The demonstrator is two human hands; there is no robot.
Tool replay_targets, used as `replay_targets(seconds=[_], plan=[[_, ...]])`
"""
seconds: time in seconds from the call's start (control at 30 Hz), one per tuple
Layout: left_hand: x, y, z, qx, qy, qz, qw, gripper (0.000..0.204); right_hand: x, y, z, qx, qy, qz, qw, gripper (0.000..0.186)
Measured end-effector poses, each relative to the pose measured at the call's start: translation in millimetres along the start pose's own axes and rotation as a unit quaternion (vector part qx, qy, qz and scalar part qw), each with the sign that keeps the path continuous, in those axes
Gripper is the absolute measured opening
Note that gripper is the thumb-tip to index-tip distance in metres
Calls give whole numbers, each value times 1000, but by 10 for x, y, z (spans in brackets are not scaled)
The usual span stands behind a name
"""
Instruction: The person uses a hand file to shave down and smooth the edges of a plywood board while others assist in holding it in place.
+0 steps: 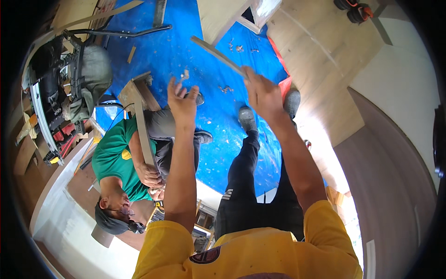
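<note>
My right hand (pixel 265 96) is closed around one end of a narrow wooden strip (pixel 216 56), which points up and to the left over the blue sheet. My left hand (pixel 183 103) is raised to the left of it with fingers apart. Just beyond its fingertips shows a small pale scrap, perhaps a curled wood shaving (pixel 185 75); whether a finger touches it I cannot tell. Both forearms reach forward from yellow sleeves.
On the left a person in a green shirt (pixel 118 153) sits holding a long board (pixel 143 123). Wood shavings (pixel 226 89) lie on the blue sheet (pixel 213 121). A plywood box (pixel 220 21) stands ahead. Tools and a dark bag (pixel 95 69) crowd the far left; plywood (pixel 320 51) covers the right.
</note>
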State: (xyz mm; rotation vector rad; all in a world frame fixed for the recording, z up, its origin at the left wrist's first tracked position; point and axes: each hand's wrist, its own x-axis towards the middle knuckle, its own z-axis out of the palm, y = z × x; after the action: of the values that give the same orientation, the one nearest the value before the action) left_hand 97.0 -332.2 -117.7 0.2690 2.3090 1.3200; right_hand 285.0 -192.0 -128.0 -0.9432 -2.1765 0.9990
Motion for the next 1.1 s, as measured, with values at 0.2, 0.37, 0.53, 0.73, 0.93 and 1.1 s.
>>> replay_targets(seconds=[0.2,0.37,0.53,0.73,0.93,1.1], plan=[[-113,76,33,-80,-69,-144,984,25,987,-66,-228,4,113,46,993,28],[31,339,29,-46,-33,-141,988,27,41,-156,-333,-43,-13,5,999,28],[236,740,215,-92,-44,-89,991,32,770,173,-367,-151,29,29,988,24],[411,1136,126,-86,-32,-60,994,31,64,-405,-597,-111,-110,70,985,34],[533,1379,358,-41,-11,57,997,32,1593,120,-923,-158,51,148,975,35],[639,1817,659,-98,40,190,976,38,354,-288,-663,-60,-65,73,993,37]])
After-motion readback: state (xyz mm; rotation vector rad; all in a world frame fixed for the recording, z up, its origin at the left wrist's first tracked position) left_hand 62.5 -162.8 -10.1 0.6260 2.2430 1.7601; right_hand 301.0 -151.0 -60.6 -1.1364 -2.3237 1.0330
